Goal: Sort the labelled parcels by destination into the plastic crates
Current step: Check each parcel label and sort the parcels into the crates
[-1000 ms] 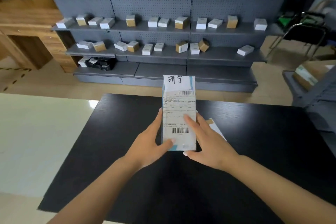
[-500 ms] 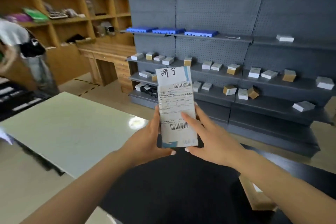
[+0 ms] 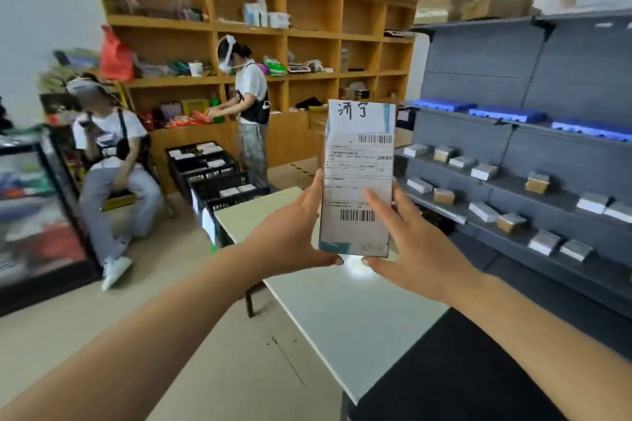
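Observation:
I hold a tall white parcel (image 3: 357, 178) upright in front of me, with a shipping label, two barcodes and handwritten characters at its top. My left hand (image 3: 294, 232) grips its left edge, thumb under the bottom corner. My right hand (image 3: 413, 236) grips its right edge, forefinger lying across the label. Several black plastic crates (image 3: 219, 178) with white parcels inside stand on the floor at centre left, beyond the white table (image 3: 342, 311).
A black table (image 3: 461, 369) lies at the lower right. Grey shelving (image 3: 513, 188) with small boxes fills the right. A seated person (image 3: 109, 161) and a standing person (image 3: 249, 106) are near the wooden shelves (image 3: 273, 55). A dark glass cabinet (image 3: 37, 208) stands at left.
My view has swung left from the black table and grey shelves toward the crates and wooden shelves. Both hands keep the same hold on the parcel, raised in front of me.

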Tool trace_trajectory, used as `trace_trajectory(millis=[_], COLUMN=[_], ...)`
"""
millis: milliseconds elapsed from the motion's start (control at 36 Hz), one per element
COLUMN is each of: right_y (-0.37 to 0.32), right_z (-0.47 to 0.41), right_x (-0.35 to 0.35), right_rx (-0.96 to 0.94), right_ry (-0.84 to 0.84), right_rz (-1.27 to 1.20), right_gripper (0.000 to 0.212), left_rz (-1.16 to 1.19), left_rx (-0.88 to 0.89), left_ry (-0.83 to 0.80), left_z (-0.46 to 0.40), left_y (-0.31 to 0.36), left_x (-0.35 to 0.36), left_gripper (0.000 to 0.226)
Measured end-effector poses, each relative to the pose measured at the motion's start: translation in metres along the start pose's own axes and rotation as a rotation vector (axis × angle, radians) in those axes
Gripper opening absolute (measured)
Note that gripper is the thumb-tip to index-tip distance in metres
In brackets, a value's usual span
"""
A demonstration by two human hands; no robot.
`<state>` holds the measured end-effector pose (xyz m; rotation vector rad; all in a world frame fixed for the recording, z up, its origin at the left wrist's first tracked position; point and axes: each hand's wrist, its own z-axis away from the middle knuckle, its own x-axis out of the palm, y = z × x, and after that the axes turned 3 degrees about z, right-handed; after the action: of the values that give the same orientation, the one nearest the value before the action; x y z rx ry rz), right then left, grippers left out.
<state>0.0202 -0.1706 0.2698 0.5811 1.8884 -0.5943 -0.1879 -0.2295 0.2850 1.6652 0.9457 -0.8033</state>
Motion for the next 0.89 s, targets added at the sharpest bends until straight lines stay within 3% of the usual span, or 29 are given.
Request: trace_trajectory(millis=[250, 500, 889], right_y=[-0.043, -0.039, -0.111], right_z=[-0.11, -0.251, -0.46], right_x=[0.061, 0.138, 0.251], right_rx=[-0.167, -0.257, -0.438], right_ry=[-0.029, -0.079, -0.232], right_rz=[-0.059, -0.117, -0.185], right_gripper=[0.098, 0.094, 0.097], left_rz=[0.063, 0.003, -0.012], left_rx=[-0.117, -0.176, -0.455], left_ry=[0.065, 0.114, 0.169], left_z=[0.001, -0.057, -0.093], left_y=[-0.114, -0.232, -0.427], left_x=[-0.034, -0.047, -0.101], left_gripper=[0.135, 0.131, 0.127])
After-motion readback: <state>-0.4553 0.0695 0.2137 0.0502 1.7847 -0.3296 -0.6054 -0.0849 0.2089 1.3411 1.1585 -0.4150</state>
